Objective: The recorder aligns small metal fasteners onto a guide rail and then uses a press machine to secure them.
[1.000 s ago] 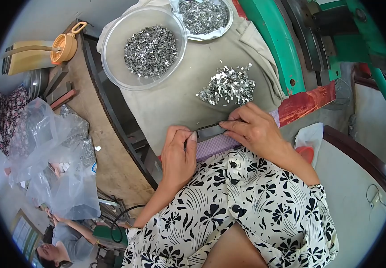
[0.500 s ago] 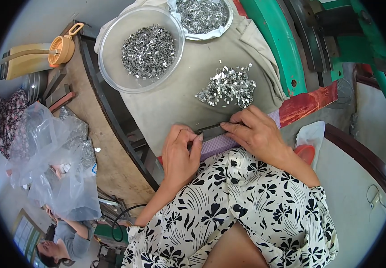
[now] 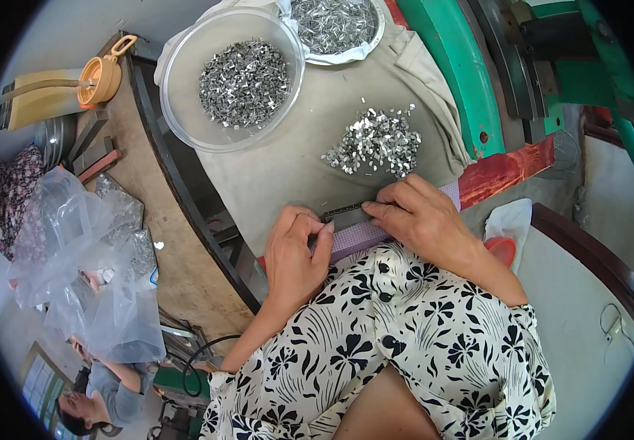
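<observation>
Holding a thin dark strip (image 3: pixel 346 210) by its ends, L hand (image 3: pixel 291 249) & R hand (image 3: pixel 418 214) are apart, thumb & fingers of each pinched on it, nr the front edge of the beige-covered counter (image 3: pixel 280 172), w/ a purple checked cloth (image 3: pixel 357 239) just on the wearer's side. Beyond the strip, a loose pile of small shiny metal flakes (image 3: pixel 375 141) lies nr R hand, w/ a clear plastic bowl (image 3: pixel 173 110) of grey metal bits (image 3: pixel 243 84) up-left & silvery slivers (image 3: pixel 334 26) in a lined bowl beside it
</observation>
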A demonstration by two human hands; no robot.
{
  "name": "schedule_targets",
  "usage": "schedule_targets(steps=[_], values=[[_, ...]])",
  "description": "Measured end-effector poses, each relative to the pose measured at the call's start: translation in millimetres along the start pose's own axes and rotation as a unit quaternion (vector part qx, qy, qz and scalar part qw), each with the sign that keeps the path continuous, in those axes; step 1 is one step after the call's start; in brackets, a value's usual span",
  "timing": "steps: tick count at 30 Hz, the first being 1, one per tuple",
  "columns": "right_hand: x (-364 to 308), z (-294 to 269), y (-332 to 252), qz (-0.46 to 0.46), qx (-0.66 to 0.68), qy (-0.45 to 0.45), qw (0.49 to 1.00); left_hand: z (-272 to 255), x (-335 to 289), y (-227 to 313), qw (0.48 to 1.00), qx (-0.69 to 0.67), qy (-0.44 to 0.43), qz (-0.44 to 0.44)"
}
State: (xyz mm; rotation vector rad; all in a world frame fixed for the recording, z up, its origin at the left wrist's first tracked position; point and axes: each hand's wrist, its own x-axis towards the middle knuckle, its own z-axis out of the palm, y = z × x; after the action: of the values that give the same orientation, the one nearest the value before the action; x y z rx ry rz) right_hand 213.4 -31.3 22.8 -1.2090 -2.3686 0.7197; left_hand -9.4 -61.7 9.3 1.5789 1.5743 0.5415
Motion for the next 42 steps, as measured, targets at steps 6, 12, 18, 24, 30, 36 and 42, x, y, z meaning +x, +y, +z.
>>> schedule_targets(steps=[6,12,18,24,30,36,42], values=[[-5,0,0,0.019,0.007,0.0,1.0,0,1,2,1.0,-0.002,-0.004,-0.011],[-15,-3,4,0.044,-0.008,0.026,0.999,0,1,2,1.0,-0.005,-0.002,-0.015],[-17,-2,6,0.05,0.012,0.043,0.998,-2,2,2,1.0,-0.015,0.002,-0.002],[-10,-33,20,0.129,0.068,0.099,0.984,-8,1,0,0.997,-0.058,0.055,0.018],[-13,-38,24,0.137,0.057,0.112,0.983,-4,-6,-7,0.997,-0.061,0.047,0.015],[-16,-31,24,0.141,0.055,0.096,0.984,2,-5,-10,0.996,-0.012,0.055,0.063],[-18,-27,27,0.131,0.049,0.095,0.986,11,1,-11,0.992,0.034,0.06,0.103]])
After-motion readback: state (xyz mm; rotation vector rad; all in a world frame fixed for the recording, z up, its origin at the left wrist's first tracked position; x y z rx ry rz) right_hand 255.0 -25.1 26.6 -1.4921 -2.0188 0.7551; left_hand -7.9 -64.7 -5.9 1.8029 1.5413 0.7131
